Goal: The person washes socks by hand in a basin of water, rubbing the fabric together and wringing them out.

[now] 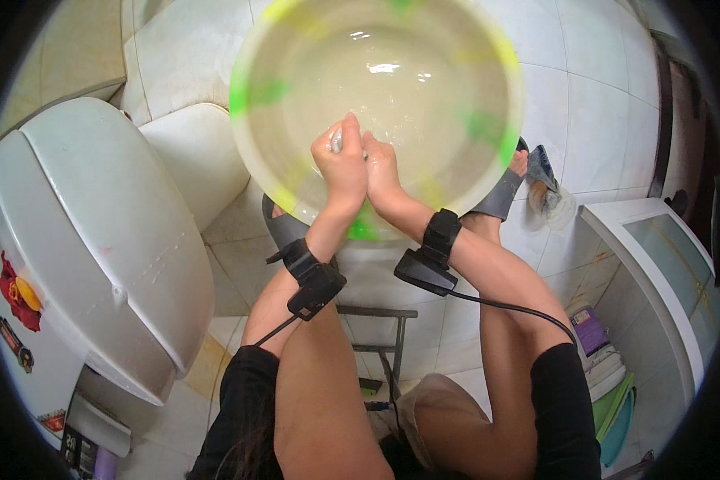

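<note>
A large pale plastic basin (246, 174) with green and yellow patches on its rim stands before me, holding water. Above the water, my left hand (343, 159) is closed around a small wet greyish thing (336, 141), one end of which shows past the fingers. My right hand (384, 165) is curled and pressed against the left one. A sliver of what seems the same thing shows between both hands; the rest of it is hidden, and whether it is cloth cannot be told. Black bands with cabled boxes circle both wrists.
Grey slippers (497, 195) on my feet flank the basin on white floor tiles. To the left stands a large white appliance (114, 240) with red decorations. A white-framed glass door (642, 216) juts in at right, near a clear plastic container (555, 207). A dark metal stool frame (390, 313) is below.
</note>
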